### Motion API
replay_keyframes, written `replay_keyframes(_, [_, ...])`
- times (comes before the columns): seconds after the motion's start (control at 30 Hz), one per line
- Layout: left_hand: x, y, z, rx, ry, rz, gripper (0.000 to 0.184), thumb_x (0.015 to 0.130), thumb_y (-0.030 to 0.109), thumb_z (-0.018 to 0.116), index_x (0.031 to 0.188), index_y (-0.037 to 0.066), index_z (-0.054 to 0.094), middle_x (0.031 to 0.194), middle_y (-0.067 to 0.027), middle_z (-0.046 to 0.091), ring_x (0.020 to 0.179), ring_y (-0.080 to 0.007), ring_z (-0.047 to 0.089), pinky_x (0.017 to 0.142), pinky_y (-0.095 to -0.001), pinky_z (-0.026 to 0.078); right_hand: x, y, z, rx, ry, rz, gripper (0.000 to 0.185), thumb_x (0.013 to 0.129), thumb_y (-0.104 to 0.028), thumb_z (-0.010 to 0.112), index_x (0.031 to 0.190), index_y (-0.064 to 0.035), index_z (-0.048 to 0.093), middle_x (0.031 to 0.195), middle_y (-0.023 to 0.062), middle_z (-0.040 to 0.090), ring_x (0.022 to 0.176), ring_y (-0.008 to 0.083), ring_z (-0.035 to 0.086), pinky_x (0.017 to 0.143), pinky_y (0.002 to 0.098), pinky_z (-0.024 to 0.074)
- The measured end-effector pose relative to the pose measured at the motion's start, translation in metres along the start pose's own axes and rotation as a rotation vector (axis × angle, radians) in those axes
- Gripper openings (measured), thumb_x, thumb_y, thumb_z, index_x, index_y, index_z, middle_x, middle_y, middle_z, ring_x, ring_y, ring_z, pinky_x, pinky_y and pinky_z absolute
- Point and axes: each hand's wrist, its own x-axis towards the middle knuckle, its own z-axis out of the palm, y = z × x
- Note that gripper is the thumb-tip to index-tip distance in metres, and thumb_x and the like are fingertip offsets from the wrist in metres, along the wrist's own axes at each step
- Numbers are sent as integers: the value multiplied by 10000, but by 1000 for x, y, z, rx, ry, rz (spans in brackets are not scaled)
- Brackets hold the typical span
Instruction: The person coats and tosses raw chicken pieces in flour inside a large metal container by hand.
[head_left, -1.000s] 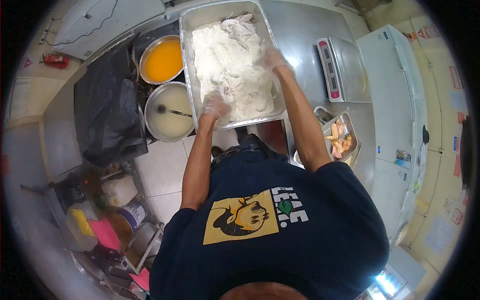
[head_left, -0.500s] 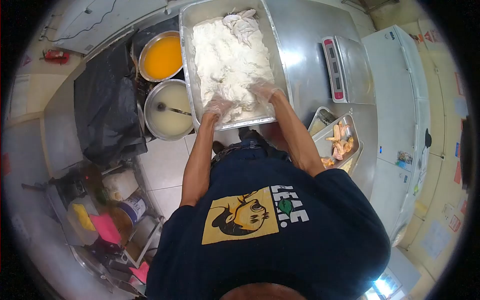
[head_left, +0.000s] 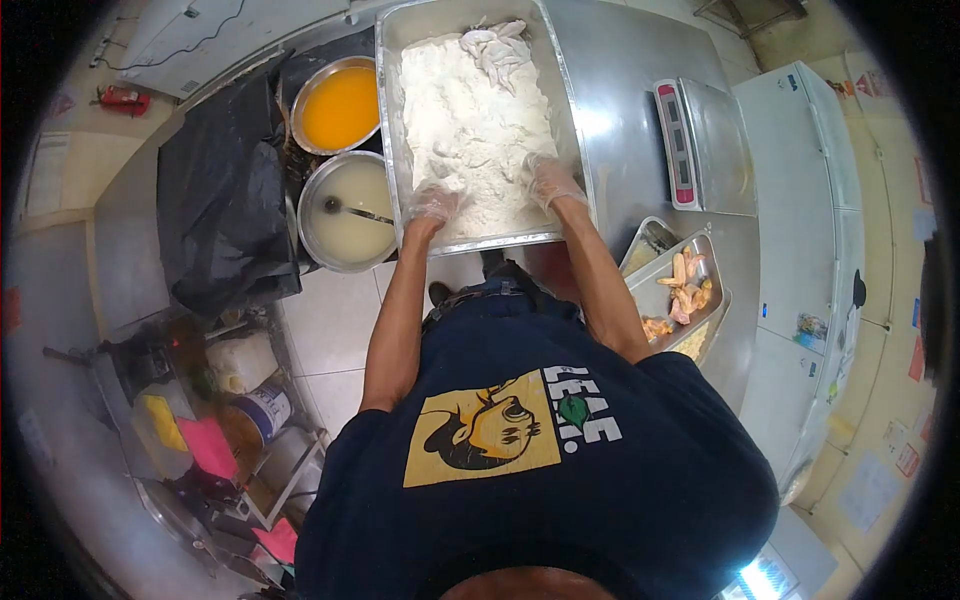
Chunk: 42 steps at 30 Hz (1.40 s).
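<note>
Much white powder (rather lumpy) lies heaped.

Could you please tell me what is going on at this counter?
A person in thin clear gloves has both hands, left and right, in the white powder near the close end of a big metal tray. Whitish coated pieces lie at its far end. Orange liquid and cloudy liquid stand in bowls to the left.

Orange liquid; navy shirt with a yellow print, seemingly a cartoon face.
</note>
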Motion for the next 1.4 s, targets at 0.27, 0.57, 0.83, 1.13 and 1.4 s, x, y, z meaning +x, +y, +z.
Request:
replay_keyframes(0.27, [27, 27, -9, 577, 148, 182, 499, 684, 216, 571, 1124, -10, 498, 890, -209, 581, 872, -296, 583, 733, -378, 473, 28, -68, -10, -193, 65, -40, 427, 745, -207, 575, 1128, -38, 495, 1047, 218, 554, 1001, 315, 540, 855, 385, 434])
replay_keyframes(0.57, [24, 44, -25, 326, -150, 223, 770, 600, 403, 680, 1203, -17, 447, 1089, -199, 560, 953, -274, 559, 833, -369, 442, 53, -31, -5, 80, -404, -173, 412, 725, -230, 560, 1087, -34, 534, 1057, 188, 568, 988, 293, 547, 875, 370, 416])
replay_keyframes(0.83, [10, 59, -39, 654, -123, 183, 430, 680, 252, 563, 1049, 33, 558, 1079, -246, 534, 973, -332, 555, 848, -386, 433, 36, -11, -5, 304, -37, -139, 241, 707, -90, 592, 935, -12, 604, 895, 167, 613, 825, 256, 594, 725, 341, 459])
replay_keyframes(1.13, [71, 65, -27, 714, 9, 537, 399, 711, 203, 536, 1082, 55, 539, 1075, -224, 545, 993, -312, 549, 860, -365, 431, 23, -16, -8, -10, 329, -213, 149, 717, -79, 607, 857, -30, 591, 803, 162, 601, 754, 264, 591, 672, 348, 459])
replay_keyframes(1.4, [72, 44, -31, 630, -130, 310, 399, 742, 328, 548, 1005, 30, 585, 1024, -197, 582, 953, -311, 563, 841, -366, 438, 18, -43, -90, 242, -45, 27, 180, 704, -119, 638, 876, -70, 620, 838, 114, 622, 747, 199, 592, 680, 310, 469])
